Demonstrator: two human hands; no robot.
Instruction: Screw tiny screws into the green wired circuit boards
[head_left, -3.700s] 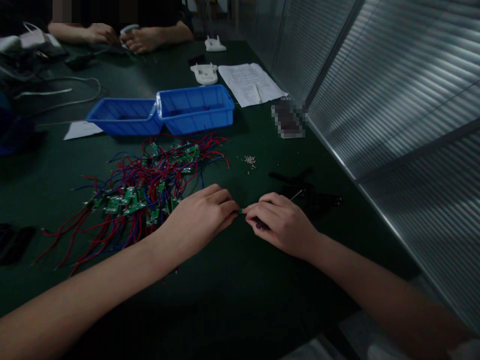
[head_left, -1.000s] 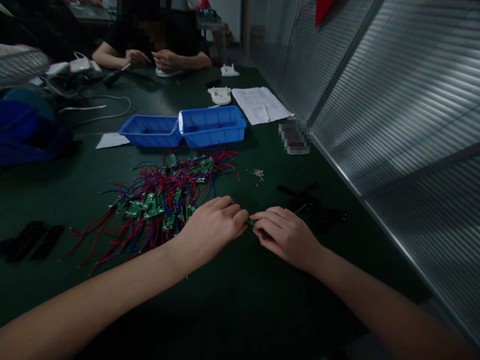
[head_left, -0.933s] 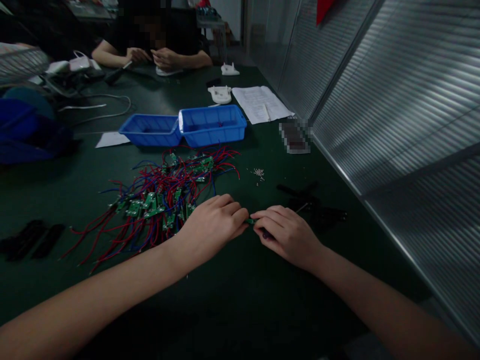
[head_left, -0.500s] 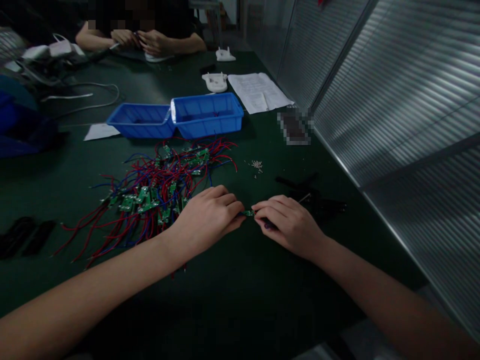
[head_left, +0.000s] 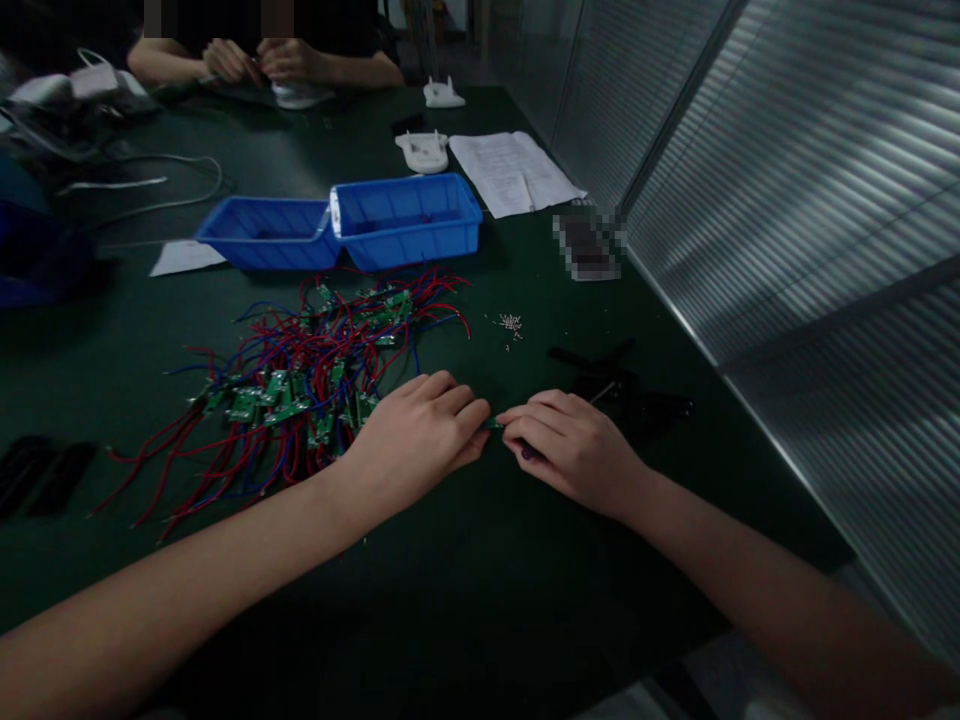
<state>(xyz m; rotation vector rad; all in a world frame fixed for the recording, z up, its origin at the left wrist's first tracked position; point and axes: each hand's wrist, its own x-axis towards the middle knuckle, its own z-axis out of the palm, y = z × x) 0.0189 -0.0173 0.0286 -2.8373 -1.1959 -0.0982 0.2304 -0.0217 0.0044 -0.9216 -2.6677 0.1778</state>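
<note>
My left hand (head_left: 424, 425) is closed, pinching the left end of a small green circuit board (head_left: 491, 423). Close against it, my right hand (head_left: 574, 440) is closed too, its fingertips at the board's right end. A screwdriver (head_left: 529, 452) seems tucked in my right palm: its dark purple handle end shows below the fingers and a thin metal shaft sticks out beyond the knuckles. Most of the board and the tool is hidden by my fingers. Left of my hands lies a tangled pile of green circuit boards with red and blue wires (head_left: 277, 390).
Small screws (head_left: 511, 323) lie loose ahead of my hands. Black parts (head_left: 637, 400) lie to the right, more black pieces (head_left: 64, 478) far left. Beyond stand two blue bins (head_left: 409, 240), printed paper (head_left: 502, 165) and white housings (head_left: 424, 152). Another person's hands (head_left: 281, 62) work opposite. A shuttered partition (head_left: 750, 250) borders the right.
The view has shifted slightly, so the bins and pile sit a little further left and higher. My hands are marginally closer together around the circuit board, with less of it showing.
</note>
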